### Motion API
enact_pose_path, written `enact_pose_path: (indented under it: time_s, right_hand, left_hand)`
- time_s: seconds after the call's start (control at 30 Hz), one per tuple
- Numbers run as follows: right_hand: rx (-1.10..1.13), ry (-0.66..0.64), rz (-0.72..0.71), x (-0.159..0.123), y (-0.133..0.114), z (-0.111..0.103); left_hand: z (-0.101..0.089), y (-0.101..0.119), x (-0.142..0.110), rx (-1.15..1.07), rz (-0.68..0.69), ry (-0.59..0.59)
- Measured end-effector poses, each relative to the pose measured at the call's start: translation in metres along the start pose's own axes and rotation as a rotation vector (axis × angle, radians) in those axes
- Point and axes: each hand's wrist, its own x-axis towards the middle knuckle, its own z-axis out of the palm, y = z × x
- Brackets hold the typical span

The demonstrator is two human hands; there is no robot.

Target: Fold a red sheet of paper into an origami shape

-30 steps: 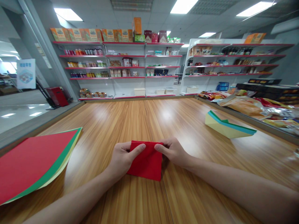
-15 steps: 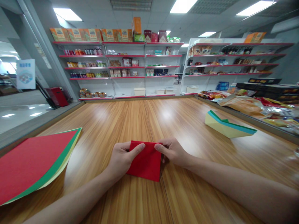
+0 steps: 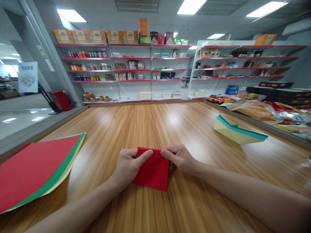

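A folded piece of red paper [image 3: 153,173], roughly square, is held up between both hands over the wooden table [image 3: 121,126]. My left hand [image 3: 128,166] pinches its upper left part, thumb on the near face and fingers behind. My right hand [image 3: 178,157] grips the upper right corner the same way, with the thumb lying along the top edge. The two thumb tips are a short distance apart. Behind the paper the other fingers are mostly hidden.
At the left lies a stack of red, green and pale yellow paper sheets [image 3: 41,168]. Toward the right rests a folded paper boat [image 3: 236,131] in yellow, blue and green. Snack packets [image 3: 257,108] lie beyond the table's right edge; stocked shelves [image 3: 131,69] stand behind.
Both hands still grip the red paper. The paper has tilted slightly, its lower edge a little lower and farther right. The whole view has shifted very slightly.
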Motion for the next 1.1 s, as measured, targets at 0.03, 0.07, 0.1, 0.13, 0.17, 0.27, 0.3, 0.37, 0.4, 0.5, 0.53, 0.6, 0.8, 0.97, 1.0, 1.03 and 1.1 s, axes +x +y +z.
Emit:
enact_pose_path:
  time_s: [0.03, 0.07, 0.1, 0.13, 0.17, 0.27, 0.3, 0.37, 0.4, 0.5, 0.53, 0.6, 0.8, 0.97, 1.0, 1.03, 1.1]
  right_hand:
    - [-0.007, -0.003, 0.0, -0.0003, -0.0004, 0.0002]
    - [-0.011, -0.005, -0.003, -0.0005, -0.0006, 0.0003]
    - [-0.013, -0.006, -0.007, -0.0007, -0.0006, 0.0003]
    - [-0.014, -0.006, -0.012, -0.0009, -0.0006, 0.0002]
    - [-0.015, -0.006, -0.018, -0.0011, -0.0007, -0.0001]
    - [-0.03, -0.015, -0.049, -0.0012, -0.0021, -0.0006]
    - [-0.039, -0.013, -0.061, -0.0011, -0.0028, -0.0005]
    - [-0.061, 0.008, -0.08, -0.0007, -0.0034, 0.0001]
    - [-0.07, 0.023, -0.082, -0.0005, -0.0032, 0.0005]
    - [-0.109, 0.061, -0.081, 0.0003, -0.0004, 0.001]
    - [-0.127, 0.072, -0.085, 0.0006, 0.0009, 0.0009]
    - [-0.158, 0.086, -0.102, 0.0011, 0.003, 0.0001]
    - [-0.109, 0.06, -0.109, 0.0005, 0.0045, -0.0013]
    - [-0.032, 0.014, -0.117, -0.0019, 0.0033, -0.0007]
    - [-0.022, 0.006, -0.113, -0.0023, 0.0032, -0.0006]
    - [-0.02, 0.004, -0.108, -0.0025, 0.0031, -0.0007]
    - [-0.029, 0.006, -0.097, -0.0022, 0.0032, -0.0011]
  left_hand:
    - [-0.0001, 0.0, -0.0004, -0.006, -0.009, 0.002]
    - [-0.0002, -0.0002, -0.0006, -0.012, -0.015, 0.003]
    - [-0.0002, -0.0006, -0.0006, -0.02, -0.019, 0.005]
    - [-0.0001, -0.0011, -0.0005, -0.026, -0.02, 0.006]
    - [0.0, -0.0017, -0.0003, -0.031, -0.02, 0.007]
    - [0.0006, -0.0026, 0.0002, -0.039, -0.021, 0.005]
    - [0.0007, -0.0025, 0.0002, -0.037, -0.022, 0.006]
    - [0.0005, -0.0018, 0.0, -0.025, -0.025, 0.007]
    - [0.0002, -0.0014, -0.0001, -0.017, -0.025, 0.006]
    - [-0.001, -0.001, -0.0002, -0.003, -0.007, -0.003]
    - [-0.0014, -0.0013, 0.0, -0.003, 0.004, -0.008]
    - [-0.0017, -0.0021, 0.0003, -0.004, 0.018, -0.021]
    - [-0.0018, -0.0048, 0.0012, 0.019, 0.033, -0.058]
    - [-0.0024, -0.0056, 0.0012, -0.011, 0.034, -0.106]
    - [-0.0023, -0.0058, 0.0012, -0.02, 0.027, -0.118]
    - [-0.0022, -0.0061, 0.0011, -0.026, 0.018, -0.128]
    - [-0.0017, -0.0064, 0.0011, -0.028, 0.001, -0.129]
